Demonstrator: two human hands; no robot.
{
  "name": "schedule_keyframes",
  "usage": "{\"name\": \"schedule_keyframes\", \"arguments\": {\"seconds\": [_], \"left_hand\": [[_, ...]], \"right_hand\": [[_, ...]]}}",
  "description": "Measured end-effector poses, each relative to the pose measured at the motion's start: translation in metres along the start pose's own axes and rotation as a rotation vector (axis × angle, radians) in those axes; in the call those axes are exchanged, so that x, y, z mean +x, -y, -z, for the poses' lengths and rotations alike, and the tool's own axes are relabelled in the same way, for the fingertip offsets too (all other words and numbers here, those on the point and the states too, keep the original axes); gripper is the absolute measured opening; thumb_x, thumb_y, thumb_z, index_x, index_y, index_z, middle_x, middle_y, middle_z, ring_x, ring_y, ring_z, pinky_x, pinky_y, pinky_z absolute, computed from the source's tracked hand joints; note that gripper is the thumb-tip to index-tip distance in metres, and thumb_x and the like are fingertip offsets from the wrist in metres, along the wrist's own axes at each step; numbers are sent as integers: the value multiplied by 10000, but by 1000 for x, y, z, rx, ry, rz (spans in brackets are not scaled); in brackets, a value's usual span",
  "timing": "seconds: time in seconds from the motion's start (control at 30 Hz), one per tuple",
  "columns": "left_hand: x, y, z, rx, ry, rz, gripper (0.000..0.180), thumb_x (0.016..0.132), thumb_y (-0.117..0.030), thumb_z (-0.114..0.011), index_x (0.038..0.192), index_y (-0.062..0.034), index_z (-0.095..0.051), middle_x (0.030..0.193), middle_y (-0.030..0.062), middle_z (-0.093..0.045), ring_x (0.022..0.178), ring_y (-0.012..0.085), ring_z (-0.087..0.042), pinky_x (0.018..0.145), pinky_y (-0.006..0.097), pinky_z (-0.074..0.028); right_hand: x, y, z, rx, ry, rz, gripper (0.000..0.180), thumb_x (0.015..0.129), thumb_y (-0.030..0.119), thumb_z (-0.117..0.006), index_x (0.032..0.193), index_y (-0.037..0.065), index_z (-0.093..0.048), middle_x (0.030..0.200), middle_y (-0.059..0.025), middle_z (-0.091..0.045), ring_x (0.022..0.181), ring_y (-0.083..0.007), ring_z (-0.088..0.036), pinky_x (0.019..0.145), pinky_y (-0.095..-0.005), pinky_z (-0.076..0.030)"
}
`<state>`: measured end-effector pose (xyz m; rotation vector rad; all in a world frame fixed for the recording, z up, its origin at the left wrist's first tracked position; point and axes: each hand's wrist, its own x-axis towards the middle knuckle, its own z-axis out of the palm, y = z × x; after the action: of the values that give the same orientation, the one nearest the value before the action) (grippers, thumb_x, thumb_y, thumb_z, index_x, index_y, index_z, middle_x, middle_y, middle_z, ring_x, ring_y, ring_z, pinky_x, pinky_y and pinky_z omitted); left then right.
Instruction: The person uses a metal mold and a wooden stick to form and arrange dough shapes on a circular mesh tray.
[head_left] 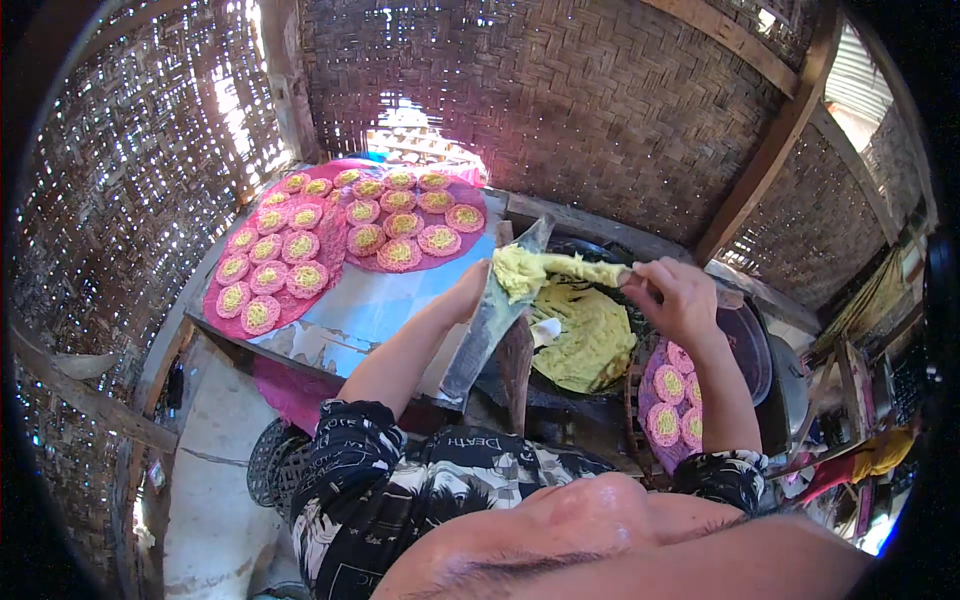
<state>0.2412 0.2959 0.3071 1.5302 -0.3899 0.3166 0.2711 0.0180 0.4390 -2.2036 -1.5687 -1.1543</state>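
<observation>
My left hand (468, 290) is closed on the edge of a long grey board (468, 358), which stands tilted in front of me; some of its fingers are hidden behind the board. A lump of yellow dough (517, 272) clings near the board's upper end. With closed fingers, my right hand (676, 297) holds one end of a dough-coated stick (590, 270), whose far end touches that lump. Below the stick, a dark round pan (560, 248) contains a wide mass of yellow dough (595, 345). A small white tool (546, 330) lies at the dough's left side.
Round pink-and-yellow pieces (300, 243) lie in rows on pink sheets upon a pale blue table (390, 300) at left. More such pieces (664, 424) sit below my right forearm. A dark basin (745, 350) stands at right. Woven walls (560, 110) enclose the space.
</observation>
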Motion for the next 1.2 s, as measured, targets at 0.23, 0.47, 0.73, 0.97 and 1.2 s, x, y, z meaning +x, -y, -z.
{"name": "schedule_keyframes", "arguments": {"seconds": [0.23, 0.47, 0.73, 0.97, 1.2], "left_hand": [[-8, 6, 10, 261, -60, 156, 382, 657, -166, -708, 968, -22, -542, 899, 30, -580, 817, 154, -561, 758, 293, -451], [-18, -26, -31, 1051, -131, 85, 361, 627, -327, -620, 860, -51, -605, 856, 178, -565, 817, 339, -549, 731, 402, -452], [-22, -32, -43, 1081, -75, 127, 330, 617, -300, -635, 842, -60, -610, 827, 165, -575, 826, 329, -549, 749, 394, -443], [-13, -15, -15, 850, -114, 307, 371, 650, -291, -632, 916, -34, -600, 838, 195, -603, 791, 317, -584, 683, 391, -453], [-13, -15, -1, 703, -242, 231, 374, 672, -288, -630, 937, -26, -595, 800, 188, -611, 712, 303, -598, 613, 370, -456]], "right_hand": [[11, 2, 14, 183, 212, -89, 180, 719, 265, -630, 774, 109, -560, 619, -52, -546, 578, -237, -561, 514, -329, -439], [43, 11, 37, 24, 649, -62, 260, 786, 341, -515, 740, 86, -536, 625, -132, -551, 642, -329, -551, 538, -431, -419], [39, 53, -11, -40, 595, 80, 183, 747, 265, -522, 763, 84, -546, 637, -109, -554, 598, -297, -562, 537, -416, -435], [21, 46, -17, -265, -13, 632, 262, 653, 132, -548, 911, 93, -569, 685, 14, -441, 634, -103, -465, 541, -248, -338], [0, 17, 16, -139, -261, 267, 241, 626, 72, -635, 864, 80, -599, 670, -9, -521, 538, -150, -485, 495, -264, -362]]}}
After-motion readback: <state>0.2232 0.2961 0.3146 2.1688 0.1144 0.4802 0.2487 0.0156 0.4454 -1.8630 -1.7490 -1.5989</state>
